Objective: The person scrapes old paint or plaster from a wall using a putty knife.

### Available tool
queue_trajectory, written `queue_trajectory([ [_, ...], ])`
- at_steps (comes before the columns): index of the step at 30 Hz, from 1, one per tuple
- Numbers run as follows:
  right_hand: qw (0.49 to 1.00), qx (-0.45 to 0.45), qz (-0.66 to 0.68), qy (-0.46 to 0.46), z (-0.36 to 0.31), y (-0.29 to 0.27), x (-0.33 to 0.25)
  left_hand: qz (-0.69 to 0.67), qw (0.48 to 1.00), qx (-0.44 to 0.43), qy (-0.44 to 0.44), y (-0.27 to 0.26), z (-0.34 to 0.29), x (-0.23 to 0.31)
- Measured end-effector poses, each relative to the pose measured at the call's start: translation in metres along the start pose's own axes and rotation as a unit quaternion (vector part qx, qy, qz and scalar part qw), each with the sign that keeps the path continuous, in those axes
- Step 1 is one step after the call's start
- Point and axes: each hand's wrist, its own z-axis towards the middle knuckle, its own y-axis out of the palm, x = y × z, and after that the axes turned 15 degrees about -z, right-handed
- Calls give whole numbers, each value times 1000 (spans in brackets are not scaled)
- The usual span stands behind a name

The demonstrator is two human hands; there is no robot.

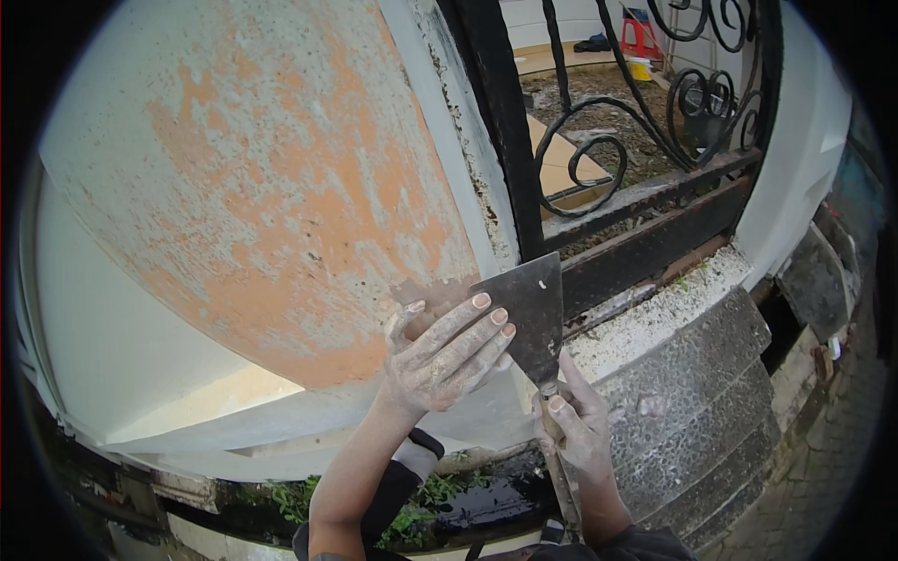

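My right hand [580,425], coated in pale dust, is closed round the handle of a wide putty knife [533,304]. Its dark, flared metal blade points up and away from me. My left hand [449,355] is just as dusty, with its fingers stretched out across the left part of the blade; whether they press on it I cannot tell. Behind that hand stands a wall panel [318,252], patchy with peach paint and whitish areas. Part of the blade's left edge is hidden by the left fingers.
A black wrought-iron gate [645,224] with scrolls stands right of the wall, beside a white post [468,178]. Grey rough stone steps [683,402] lie below it. Weeds [412,524] and a dark ditch [496,500] run along the wall's foot. Beyond the gate are a red stool [640,39] and yellow bucket [640,69].
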Motion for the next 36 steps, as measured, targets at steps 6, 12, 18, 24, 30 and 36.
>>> queue_trajectory([
  [6, 999, 12, -40, 12, 3, 2, -14, -7, 1000, 13, 5, 3, -3, -1],
  [12, 997, 18, -77, 10, 9, 0, -31, 9, 999, 29, -26, 4, 5, 3],
  [18, 996, 3, -84, -22, 13, -9, -31, -1, 998, 45, -43, 9, 7, 3],
  [24, 990, 37, -136, 20, -2, -1, -30, 2, 999, 39, -35, 10, 1, 4],
  [30, 993, 23, -116, -4, -7, -2, -25, -10, 998, 35, -47, 5, 2, 6],
  [36, 993, 47, -103, -18, -2, 7, -25, 7, 999, 28, -35, 0, 10, 3],
])
